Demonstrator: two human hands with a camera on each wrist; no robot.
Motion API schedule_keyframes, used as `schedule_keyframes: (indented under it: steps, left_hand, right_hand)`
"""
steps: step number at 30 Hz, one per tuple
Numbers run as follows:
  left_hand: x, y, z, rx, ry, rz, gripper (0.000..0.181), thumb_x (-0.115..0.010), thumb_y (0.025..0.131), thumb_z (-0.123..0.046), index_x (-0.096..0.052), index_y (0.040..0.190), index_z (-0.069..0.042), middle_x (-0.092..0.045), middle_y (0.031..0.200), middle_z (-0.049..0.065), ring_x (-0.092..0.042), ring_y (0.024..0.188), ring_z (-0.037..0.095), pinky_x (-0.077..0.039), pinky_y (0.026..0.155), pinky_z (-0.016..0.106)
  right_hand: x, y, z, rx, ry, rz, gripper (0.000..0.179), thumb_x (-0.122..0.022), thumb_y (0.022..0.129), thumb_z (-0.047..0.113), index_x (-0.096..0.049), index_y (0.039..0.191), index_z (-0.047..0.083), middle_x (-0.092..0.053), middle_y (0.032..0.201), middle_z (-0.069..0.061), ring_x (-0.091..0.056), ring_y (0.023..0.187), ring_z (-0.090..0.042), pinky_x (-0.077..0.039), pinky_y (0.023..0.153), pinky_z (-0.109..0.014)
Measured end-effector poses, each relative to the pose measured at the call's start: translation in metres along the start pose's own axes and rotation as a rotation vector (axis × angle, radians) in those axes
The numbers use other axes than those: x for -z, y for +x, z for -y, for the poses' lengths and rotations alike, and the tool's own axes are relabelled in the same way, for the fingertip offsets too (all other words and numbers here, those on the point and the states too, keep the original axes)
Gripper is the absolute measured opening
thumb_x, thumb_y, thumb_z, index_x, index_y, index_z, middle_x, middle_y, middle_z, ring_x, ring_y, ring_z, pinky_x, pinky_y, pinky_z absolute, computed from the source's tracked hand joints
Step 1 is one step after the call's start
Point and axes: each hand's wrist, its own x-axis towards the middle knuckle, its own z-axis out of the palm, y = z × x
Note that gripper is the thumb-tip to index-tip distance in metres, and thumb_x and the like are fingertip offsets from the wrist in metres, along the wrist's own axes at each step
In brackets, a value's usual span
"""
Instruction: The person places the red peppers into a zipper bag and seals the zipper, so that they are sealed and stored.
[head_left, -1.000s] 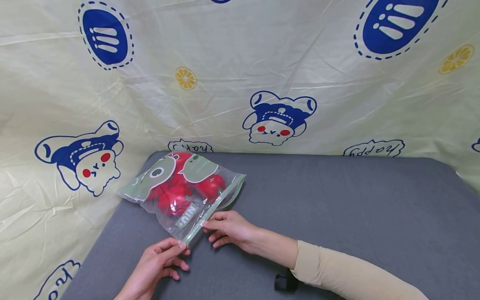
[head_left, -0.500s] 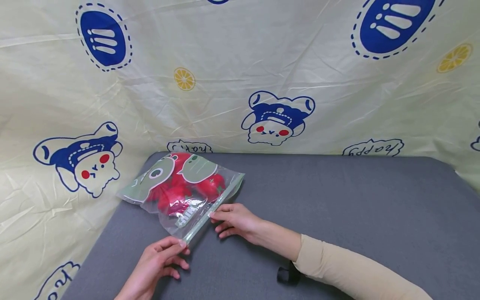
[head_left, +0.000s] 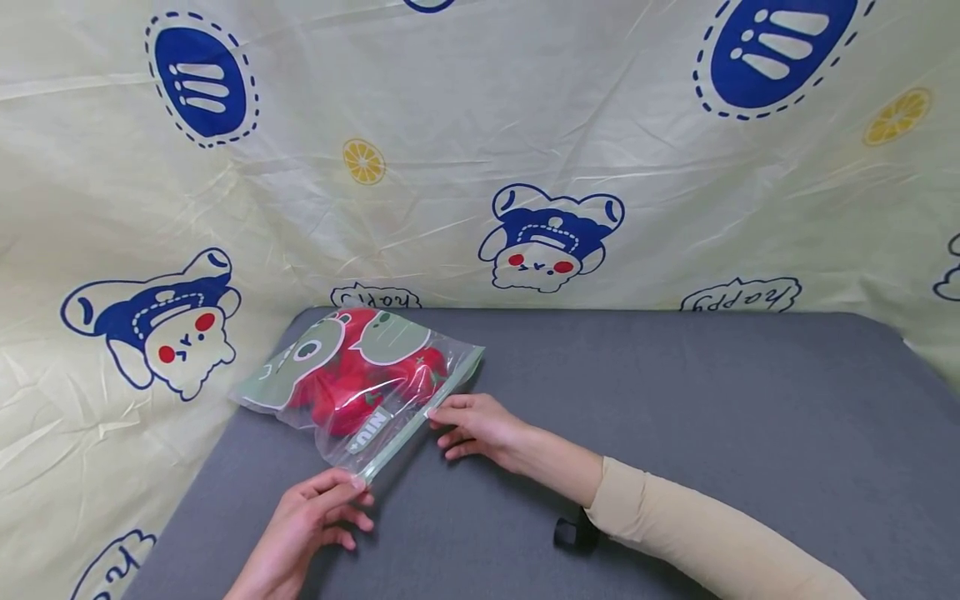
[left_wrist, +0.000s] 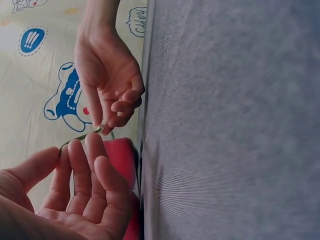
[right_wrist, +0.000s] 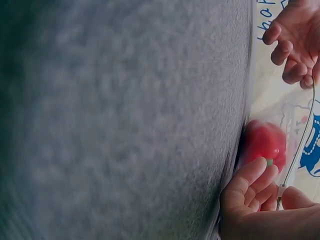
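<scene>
A clear zip bag point(head_left: 315, 367) with green printed shapes lies at the table's far left. Inside are several glossy red, tomato-like items point(head_left: 341, 404) with green tops. My left hand point(head_left: 303, 525) pinches the near corner of its green zip edge between thumb and index finger. Farther up that edge, my right hand point(head_left: 483, 429) pinches the small pale slider point(right_wrist: 281, 190). In the right wrist view a red item point(right_wrist: 265, 142) sits beyond the right fingers. The left wrist view shows both hands on the zip strip point(left_wrist: 80, 136).
The grey table point(head_left: 675, 400) extends to the right. A patterned cloth point(head_left: 450, 100) hangs behind it and along the left. A small black block point(head_left: 575, 534) shows under the right forearm.
My right hand has moved along the zip edge, away from the left hand and toward the far right corner. The left hand keeps its pinch on the near corner.
</scene>
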Motion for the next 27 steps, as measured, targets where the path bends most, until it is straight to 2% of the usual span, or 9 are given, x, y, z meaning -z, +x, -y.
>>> schedule_keyframes:
  steps: [5,12,27]
  left_hand:
    - [0.0,0.001,-0.001,0.007,-0.019,0.0,0.014,-0.065,0.093,-0.021,-0.066,0.094,-0.008,-0.07,0.09,0.011,-0.069,0.076,0.023,-0.054,0.062,0.034]
    - [-0.001,0.001,-0.003,0.011,-0.023,-0.017,0.013,-0.066,0.092,-0.021,-0.067,0.093,-0.008,-0.065,0.081,0.008,-0.069,0.077,0.023,-0.054,0.062,0.034]
    - [-0.001,0.004,-0.003,0.036,-0.018,-0.039,0.019,-0.066,0.093,-0.024,-0.069,0.098,-0.006,-0.067,0.086,0.01,-0.068,0.079,0.023,-0.054,0.064,0.034]
  right_hand:
    - [0.004,0.003,0.001,-0.001,0.013,-0.006,0.027,-0.067,0.094,0.02,-0.066,0.108,-0.003,-0.066,0.096,-0.013,-0.063,0.069,-0.015,-0.058,0.067,-0.03]
    - [0.009,0.006,0.005,-0.008,0.001,-0.025,0.029,-0.066,0.094,0.021,-0.066,0.11,-0.004,-0.066,0.1,-0.013,-0.063,0.07,-0.015,-0.057,0.067,-0.029]
    - [0.022,0.013,0.012,-0.014,-0.004,-0.053,0.027,-0.064,0.096,0.02,-0.065,0.112,-0.002,-0.067,0.105,-0.014,-0.064,0.071,-0.014,-0.057,0.068,-0.03]
